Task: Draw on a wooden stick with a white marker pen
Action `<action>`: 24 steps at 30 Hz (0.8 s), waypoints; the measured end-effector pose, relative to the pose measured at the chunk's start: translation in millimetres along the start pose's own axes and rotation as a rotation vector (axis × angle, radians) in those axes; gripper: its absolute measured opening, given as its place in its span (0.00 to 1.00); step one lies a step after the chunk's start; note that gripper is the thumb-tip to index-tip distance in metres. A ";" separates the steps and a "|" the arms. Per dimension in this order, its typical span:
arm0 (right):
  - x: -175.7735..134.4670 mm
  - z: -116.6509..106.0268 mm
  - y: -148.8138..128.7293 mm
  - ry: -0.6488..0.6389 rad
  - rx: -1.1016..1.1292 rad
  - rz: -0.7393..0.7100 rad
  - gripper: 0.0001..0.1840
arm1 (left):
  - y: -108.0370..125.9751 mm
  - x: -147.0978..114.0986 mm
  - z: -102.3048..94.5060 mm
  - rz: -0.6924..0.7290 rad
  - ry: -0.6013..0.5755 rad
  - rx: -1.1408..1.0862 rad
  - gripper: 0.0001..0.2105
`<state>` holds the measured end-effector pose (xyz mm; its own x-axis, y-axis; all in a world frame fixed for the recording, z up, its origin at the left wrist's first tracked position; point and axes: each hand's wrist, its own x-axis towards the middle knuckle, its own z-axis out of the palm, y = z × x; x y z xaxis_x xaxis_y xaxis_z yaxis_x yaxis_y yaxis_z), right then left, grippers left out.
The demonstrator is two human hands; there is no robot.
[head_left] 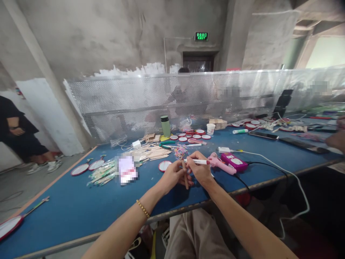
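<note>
Left hand: the left hand pinches a wooden stick between thumb and fingers, probably to keep it steady.
Right hand: the right hand pinches a white pen, its red end pointing away to the right; I judge this grip suits fine control.
Wooden stick: it is tilted between the two hands, above the table, with its lower end toward the person.
Beyond the hands: colourful bands lie just past the fingers, perhaps for easy reach.
Right side: a pink glue gun and a purple box limit the right hand's sideways movement.
Left side: a round red-rimmed disc is near the left hand; farther left, blue table surface gives more room.
Near edge: the table edge runs below both forearms.
</note>
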<state>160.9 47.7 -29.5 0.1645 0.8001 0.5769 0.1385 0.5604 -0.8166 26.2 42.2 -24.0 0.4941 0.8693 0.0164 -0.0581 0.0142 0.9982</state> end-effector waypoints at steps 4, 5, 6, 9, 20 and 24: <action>0.9 0.1 2.1 0.008 0.000 -0.005 0.16 | -1.1 0.7 -0.4 0.000 -0.006 -0.004 0.17; 1.2 0.2 2.1 0.008 0.003 -0.004 0.16 | -1.1 0.9 -0.4 0.000 -0.007 -0.006 0.17; 1.3 0.4 1.9 0.008 0.006 -0.001 0.16 | -1.0 1.0 -0.4 0.000 -0.007 -0.007 0.17; 1.3 0.7 0.2 0.002 0.015 0.013 0.15 | -0.5 1.1 -0.5 -0.005 -0.009 -0.008 0.18; 0.6 0.2 -1.7 0.005 0.005 0.013 0.13 | -0.7 0.4 0.0 0.004 -0.016 0.006 0.17; 0.7 0.2 -1.0 0.006 0.011 0.010 0.14 | -0.1 0.6 -0.3 0.002 -0.018 0.006 0.17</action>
<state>160.7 47.8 -28.3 0.1716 0.8045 0.5686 0.1259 0.5545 -0.8226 26.2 42.9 -24.1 0.5096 0.8602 0.0189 -0.0536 0.0098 0.9985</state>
